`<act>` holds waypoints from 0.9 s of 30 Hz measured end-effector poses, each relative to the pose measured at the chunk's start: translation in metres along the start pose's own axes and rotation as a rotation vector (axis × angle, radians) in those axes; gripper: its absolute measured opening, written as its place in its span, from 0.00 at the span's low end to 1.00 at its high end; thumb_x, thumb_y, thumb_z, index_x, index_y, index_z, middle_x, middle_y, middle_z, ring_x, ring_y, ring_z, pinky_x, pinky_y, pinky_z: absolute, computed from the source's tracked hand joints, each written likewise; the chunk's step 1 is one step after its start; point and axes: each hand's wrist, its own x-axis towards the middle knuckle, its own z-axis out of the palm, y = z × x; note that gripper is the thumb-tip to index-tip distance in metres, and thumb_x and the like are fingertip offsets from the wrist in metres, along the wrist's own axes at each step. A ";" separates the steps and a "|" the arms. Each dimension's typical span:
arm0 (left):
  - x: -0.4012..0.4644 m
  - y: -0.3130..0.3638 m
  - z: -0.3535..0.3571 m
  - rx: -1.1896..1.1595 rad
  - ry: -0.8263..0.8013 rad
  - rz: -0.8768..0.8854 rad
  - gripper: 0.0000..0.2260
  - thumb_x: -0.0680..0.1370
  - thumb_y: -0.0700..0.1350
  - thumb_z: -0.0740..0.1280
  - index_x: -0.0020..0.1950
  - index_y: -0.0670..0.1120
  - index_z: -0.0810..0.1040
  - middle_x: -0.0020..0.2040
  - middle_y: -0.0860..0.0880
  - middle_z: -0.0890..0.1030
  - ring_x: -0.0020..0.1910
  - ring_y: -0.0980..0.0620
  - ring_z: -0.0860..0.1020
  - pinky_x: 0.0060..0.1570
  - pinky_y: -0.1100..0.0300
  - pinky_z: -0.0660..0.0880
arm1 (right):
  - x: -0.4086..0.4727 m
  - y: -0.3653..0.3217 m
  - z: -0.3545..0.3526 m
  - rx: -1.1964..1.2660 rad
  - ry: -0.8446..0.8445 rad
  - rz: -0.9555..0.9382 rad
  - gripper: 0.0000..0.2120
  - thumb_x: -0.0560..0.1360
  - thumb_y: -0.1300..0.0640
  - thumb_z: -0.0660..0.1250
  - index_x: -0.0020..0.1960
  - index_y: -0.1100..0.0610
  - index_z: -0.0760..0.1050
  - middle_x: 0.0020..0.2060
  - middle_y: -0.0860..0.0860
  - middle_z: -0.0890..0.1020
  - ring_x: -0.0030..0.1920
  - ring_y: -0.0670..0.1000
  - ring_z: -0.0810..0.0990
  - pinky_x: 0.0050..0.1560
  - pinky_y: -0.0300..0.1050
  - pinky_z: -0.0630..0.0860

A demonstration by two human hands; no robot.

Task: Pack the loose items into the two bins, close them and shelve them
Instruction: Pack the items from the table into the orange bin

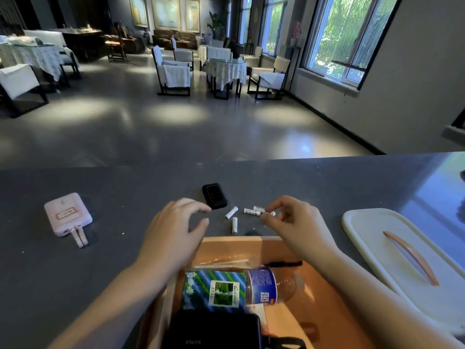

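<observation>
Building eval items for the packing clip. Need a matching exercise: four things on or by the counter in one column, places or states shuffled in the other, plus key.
Things
1. pink power bank
2. water bottle
3. white lid
4. black device

Places or states
A. lying inside the orange bin
B. flat on the counter, right of the bin
C. on the counter beyond the batteries
D. on the counter, far left, with its short cable

Pairs: 1-D, 2-A, 3-B, 4-C
</observation>
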 end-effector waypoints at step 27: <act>0.164 -0.060 0.132 0.482 -0.769 0.385 0.07 0.68 0.48 0.69 0.44 0.53 0.73 0.49 0.56 0.77 0.55 0.50 0.66 0.54 0.53 0.64 | 0.118 0.025 0.122 -0.556 -0.738 0.068 0.28 0.60 0.48 0.80 0.56 0.53 0.75 0.49 0.50 0.81 0.47 0.53 0.81 0.42 0.46 0.78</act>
